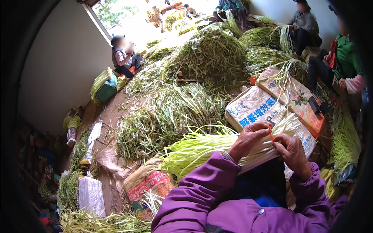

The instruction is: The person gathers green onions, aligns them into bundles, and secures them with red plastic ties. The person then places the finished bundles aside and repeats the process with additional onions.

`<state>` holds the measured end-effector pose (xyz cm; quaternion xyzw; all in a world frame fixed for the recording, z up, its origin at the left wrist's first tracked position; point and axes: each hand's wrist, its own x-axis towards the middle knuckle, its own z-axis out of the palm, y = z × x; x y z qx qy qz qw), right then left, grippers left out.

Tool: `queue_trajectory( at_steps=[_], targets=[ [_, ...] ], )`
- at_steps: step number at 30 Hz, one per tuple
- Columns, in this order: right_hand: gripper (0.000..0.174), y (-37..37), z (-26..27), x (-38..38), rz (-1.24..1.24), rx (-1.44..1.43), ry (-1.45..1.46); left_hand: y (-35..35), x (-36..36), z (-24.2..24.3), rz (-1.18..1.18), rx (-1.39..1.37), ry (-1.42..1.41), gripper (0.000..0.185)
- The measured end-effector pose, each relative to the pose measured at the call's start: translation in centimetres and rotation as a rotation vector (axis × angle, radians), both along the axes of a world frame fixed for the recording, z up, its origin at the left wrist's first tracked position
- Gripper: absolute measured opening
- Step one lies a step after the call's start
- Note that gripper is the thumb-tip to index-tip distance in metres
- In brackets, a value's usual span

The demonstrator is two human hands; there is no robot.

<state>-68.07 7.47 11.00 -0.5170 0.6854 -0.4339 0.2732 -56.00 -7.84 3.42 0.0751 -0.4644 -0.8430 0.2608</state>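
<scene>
A large bundle of long leafy stalks (201, 148), white at one end and yellow-green at the other, lies across my lap. Near its white end, a red tie (271, 134) is pinched between the fingertips of both hands. My left hand (253, 138) grips the tie from the leafy side, its wrist resting over the stalks. On the white-end side, my right hand (292, 152) holds the tie's lower part. Whether the tie is knotted cannot be told. Behind the bundle lies a printed woven sack (247, 102).
Heaps of green stalks (212, 52) cover the floor ahead. Several people sit around them, one in green (348, 58) at the right. A red-printed sack (151, 186) lies left of my lap, a white package (91, 196) farther left. A green bundle (106, 88) stands near the wall.
</scene>
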Motion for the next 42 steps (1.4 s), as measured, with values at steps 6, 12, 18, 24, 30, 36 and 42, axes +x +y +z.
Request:
queue_trajectory(
  at_steps=[6, 12, 18, 24, 30, 36, 42],
  targets=[
    [0.032, 0.3, 0.1, 1.0, -0.073, -0.126, 0.178, 0.3, 0.1, 0.0, 0.033, 0.018, 0.033, 0.011],
    [0.023, -1.5, -0.5, 1.5, -0.057, -0.066, 0.162, 0.3, 0.1, -0.3, 0.064, -0.02, 0.076, 0.011],
    [0.009, -2.6, -0.5, 0.7, -0.025, -0.021, -0.021, 0.1, 0.3, 0.0, -0.001, -0.006, 0.112, 0.009],
    [0.009, -3.0, -1.3, 0.7, -0.035, -0.067, -0.013, -0.2, 0.4, -0.4, 0.078, 0.009, 0.022, 0.029],
    [0.011, -2.7, -1.4, -0.5, -0.018, -0.093, -0.31, 1.3, 2.1, 3.6, 0.248, -1.081, -0.474, 0.085],
    [0.009, -2.7, -0.6, -0.2, 0.056, -0.077, -0.363, 6.2, 0.1, 2.4, 0.423, -1.428, -0.767, 0.109],
    [0.006, -0.8, 0.6, 0.1, 0.112, -0.018, -0.317, 5.7, -1.4, 0.6, 0.512, -1.372, -0.751, 0.087]
  ],
)
